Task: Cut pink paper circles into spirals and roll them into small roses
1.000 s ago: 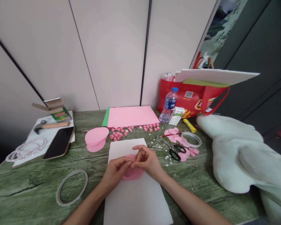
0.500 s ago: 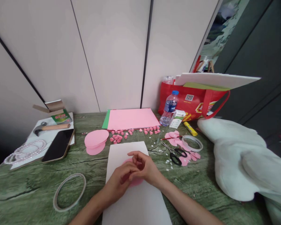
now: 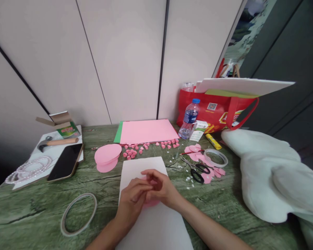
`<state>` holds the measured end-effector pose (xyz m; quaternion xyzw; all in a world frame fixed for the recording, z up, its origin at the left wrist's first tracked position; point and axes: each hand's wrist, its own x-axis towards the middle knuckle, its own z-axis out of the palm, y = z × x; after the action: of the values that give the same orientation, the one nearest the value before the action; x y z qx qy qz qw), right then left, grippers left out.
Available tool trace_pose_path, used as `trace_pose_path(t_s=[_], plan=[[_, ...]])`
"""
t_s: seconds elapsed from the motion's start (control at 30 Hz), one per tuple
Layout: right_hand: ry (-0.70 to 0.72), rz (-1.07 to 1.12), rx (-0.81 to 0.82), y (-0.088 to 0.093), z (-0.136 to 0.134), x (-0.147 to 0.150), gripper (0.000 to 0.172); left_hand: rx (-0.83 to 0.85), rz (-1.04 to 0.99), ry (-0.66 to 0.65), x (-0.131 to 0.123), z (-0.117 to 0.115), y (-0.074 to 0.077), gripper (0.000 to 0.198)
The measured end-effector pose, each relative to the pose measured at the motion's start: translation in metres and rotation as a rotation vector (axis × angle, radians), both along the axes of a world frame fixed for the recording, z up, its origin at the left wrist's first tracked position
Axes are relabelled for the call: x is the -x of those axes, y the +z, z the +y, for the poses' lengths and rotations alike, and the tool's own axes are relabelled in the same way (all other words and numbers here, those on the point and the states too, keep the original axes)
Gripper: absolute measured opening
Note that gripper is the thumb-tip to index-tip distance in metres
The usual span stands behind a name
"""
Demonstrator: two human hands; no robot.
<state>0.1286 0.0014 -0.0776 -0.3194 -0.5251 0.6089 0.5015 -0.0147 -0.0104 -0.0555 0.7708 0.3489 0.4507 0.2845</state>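
**Two hands bunched over a small pink paper piece [image 3: 150,203]**

Both hands meet at the near middle of the green marbled table [image 3: 36,205], over a white rectangular sheet [image 3: 143,165] that lies flat on it. The left hand [image 3: 133,200] comes in from the near side with its fingers stretched toward the right hand [image 3: 161,189], whose fingers curl inward. Fingertips of both press close together on the pink paper piece, which rests on the white sheet and is mostly covered. Whether either hand pinches it or only touches it cannot be told.

Left of the sheet, near the table edge, lies a clear ring of tape [image 3: 78,214]. Farther left sit a black phone [image 3: 65,161], strings of pale beads [image 3: 28,168] and a wooden-handled hammer [image 3: 56,141]. Just beyond the sheet are stacked pink paper discs [image 3: 107,155], a scatter of tiny folded pink bits [image 3: 131,151] and a flat pile of pink paper [image 3: 147,131]. To the right lie black-handled scissors [image 3: 197,170], a second tape roll [image 3: 215,158] and pink cut petals [image 3: 194,150]. A clear water bottle [image 3: 189,118] stands before a red bag [image 3: 211,109] at the far right, and a white cloth bundle [image 3: 271,173] fills the right side.
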Motion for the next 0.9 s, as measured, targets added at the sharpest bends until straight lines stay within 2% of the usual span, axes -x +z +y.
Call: trace_pose_path(t_s=[0.1,0.2,0.33,0.5,0.57,0.73,0.9], plan=[[-0.172,0.000,-0.071,0.005,0.001,-0.001,0.023,0.202,-0.021,0.065,0.001,0.002,0.005,0.017],[-0.222,-0.032,-0.150,0.007,0.000,-0.001,0.010,0.315,-0.056,0.056,0.002,0.004,0.005,0.018],[-0.274,-0.188,-0.312,0.003,-0.003,-0.001,0.010,0.386,-0.057,0.036,0.003,0.005,0.001,0.020],[-0.369,-0.385,-0.637,0.000,-0.006,-0.002,0.023,0.506,-0.103,0.002,0.002,0.006,0.002,0.025],[-0.380,-0.428,-0.718,0.001,-0.006,-0.002,0.027,0.577,-0.136,-0.036,0.002,0.008,0.004,0.027],[-0.428,-0.537,-0.766,0.003,-0.005,-0.004,0.024,0.708,-0.200,-0.133,0.004,0.011,0.008,0.026],[-0.481,-0.503,-0.764,0.005,-0.003,-0.006,0.019,0.632,-0.155,-0.145,0.004,0.010,0.010,0.026]])
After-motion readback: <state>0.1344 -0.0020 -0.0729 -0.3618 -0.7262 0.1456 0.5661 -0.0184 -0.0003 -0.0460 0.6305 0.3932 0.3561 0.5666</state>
